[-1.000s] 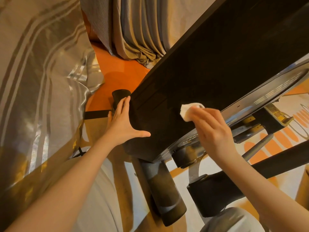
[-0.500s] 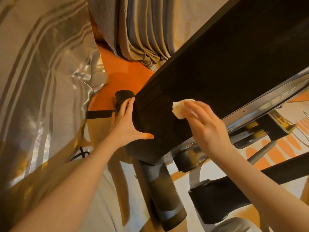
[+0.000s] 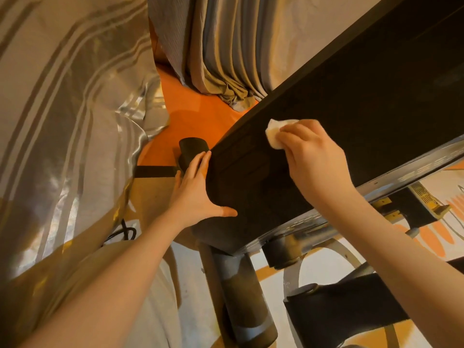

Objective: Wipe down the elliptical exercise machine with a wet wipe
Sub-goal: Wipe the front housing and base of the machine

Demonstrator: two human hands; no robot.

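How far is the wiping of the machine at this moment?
Nothing shows which areas are already clean. In hand: the right hand presses the wet wipe on the dark panel, while the left hand steadies its end. Probably left: the silver side rail and the black arm below.

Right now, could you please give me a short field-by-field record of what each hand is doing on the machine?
surface: dark panel of the elliptical
left hand: flat against the panel's end, fingers straight, thumb spread
right hand: presses the wet wipe onto the panel
wipe state: white, bunched, partly under the fingers
floor: orange
backdrop: striped curtains
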